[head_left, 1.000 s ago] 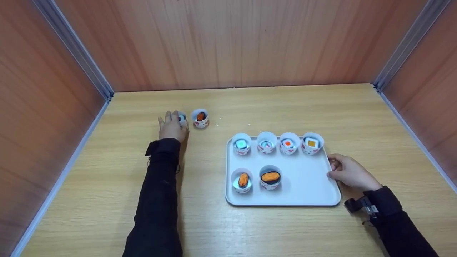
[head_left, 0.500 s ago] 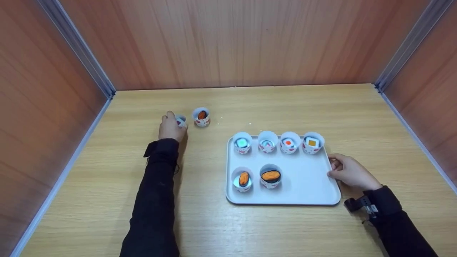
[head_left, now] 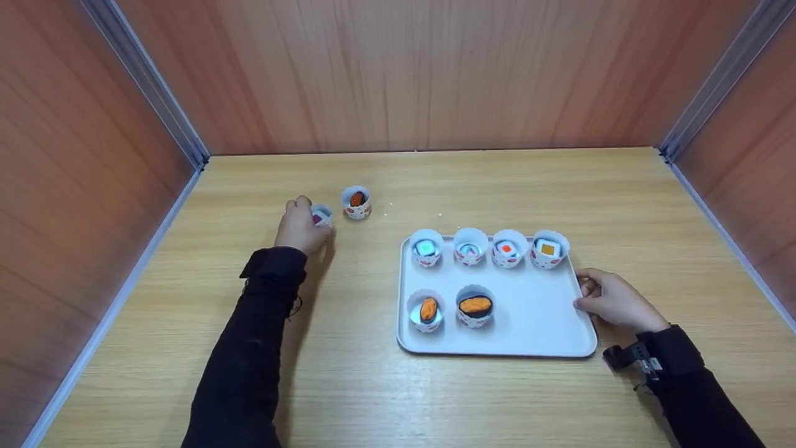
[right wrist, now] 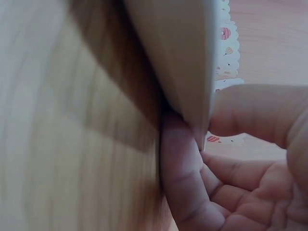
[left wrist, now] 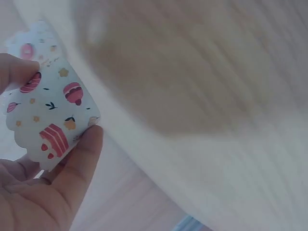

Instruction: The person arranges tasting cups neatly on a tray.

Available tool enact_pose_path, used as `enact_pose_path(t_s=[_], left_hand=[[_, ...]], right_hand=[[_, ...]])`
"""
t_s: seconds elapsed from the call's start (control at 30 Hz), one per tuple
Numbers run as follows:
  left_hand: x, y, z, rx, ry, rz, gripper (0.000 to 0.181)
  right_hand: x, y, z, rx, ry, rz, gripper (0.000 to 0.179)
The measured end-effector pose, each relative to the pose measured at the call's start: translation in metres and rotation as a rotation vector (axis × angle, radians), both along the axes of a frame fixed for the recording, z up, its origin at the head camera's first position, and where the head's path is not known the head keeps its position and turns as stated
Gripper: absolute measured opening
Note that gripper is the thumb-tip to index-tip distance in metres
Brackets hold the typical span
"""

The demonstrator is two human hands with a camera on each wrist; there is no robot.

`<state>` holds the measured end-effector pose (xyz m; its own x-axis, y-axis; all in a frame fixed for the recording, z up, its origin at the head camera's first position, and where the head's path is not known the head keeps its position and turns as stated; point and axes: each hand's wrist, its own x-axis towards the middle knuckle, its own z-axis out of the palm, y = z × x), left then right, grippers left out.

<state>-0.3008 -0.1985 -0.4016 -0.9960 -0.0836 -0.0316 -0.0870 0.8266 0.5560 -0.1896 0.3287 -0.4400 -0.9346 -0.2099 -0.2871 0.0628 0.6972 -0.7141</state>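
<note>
My left hand (head_left: 303, 227) grips a paper baking cup (head_left: 322, 215) between thumb and fingers at the back left. Its scalloped wall (left wrist: 57, 106) carries cake and flower prints, and a white piece with a dark red spot sits inside. Just right of it, a second baking cup (head_left: 357, 211) with a dark orange piece stands on the table. At the right, my right hand (head_left: 619, 303) pinches the side rim of a white tray (head_left: 541, 330); in the right wrist view a finger (right wrist: 180, 149) lies under the tray edge and the thumb is on top.
On the tray, several filled baking cups stand in a back row, among them one with a yellow-centred piece (head_left: 548, 250). Two cups with orange-topped pieces (head_left: 428, 309) stand at the front left. Wooden panels (head_left: 410, 74) wall in the table at the back and sides.
The left hand has closed round the cup and drawn it slightly toward me and to the right. The right hand keeps its pinch on the tray. The whole view has shifted a little.
</note>
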Motion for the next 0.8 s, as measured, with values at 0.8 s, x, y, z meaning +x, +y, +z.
enact_pose_path(t_s=[0.8], left_hand=[[0.072,0.089,0.045,0.028,0.244,-0.392,0.054]], right_hand=[[0.013,-0.013,0.032,0.056,0.272,-0.126,0.046]])
